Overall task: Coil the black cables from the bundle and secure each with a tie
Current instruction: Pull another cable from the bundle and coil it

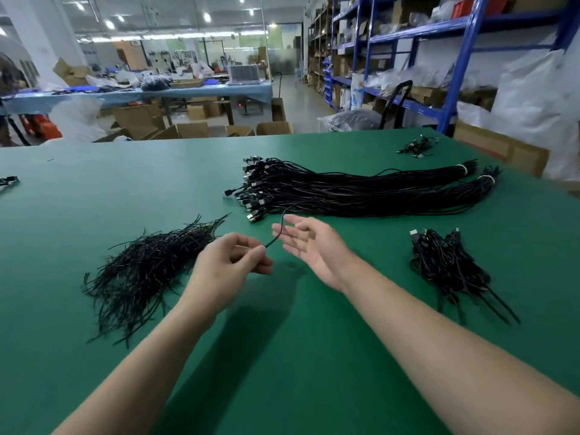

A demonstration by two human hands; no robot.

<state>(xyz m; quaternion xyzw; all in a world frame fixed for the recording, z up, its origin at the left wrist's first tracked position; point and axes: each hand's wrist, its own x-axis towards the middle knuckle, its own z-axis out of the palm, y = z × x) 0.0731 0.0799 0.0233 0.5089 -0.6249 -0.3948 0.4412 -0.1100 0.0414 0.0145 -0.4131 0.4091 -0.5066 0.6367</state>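
Note:
A long bundle of black cables (361,189) lies across the green table (94,189), bound with white ties at its right end. One black cable (280,229) runs from the bundle toward me. My left hand (230,260) pinches its near end between thumb and fingers. My right hand (309,246) is held palm up just right of it, fingers spread, and the cable passes over its fingertips. A heap of black ties (141,271) lies left of my left hand. A pile of coiled cables (448,265) sits to the right.
A few loose cables (416,147) lie near the table's far right edge, and another piece (8,182) at the far left edge. Cardboard boxes (499,149) and blue shelving (455,58) stand beyond the table on the right.

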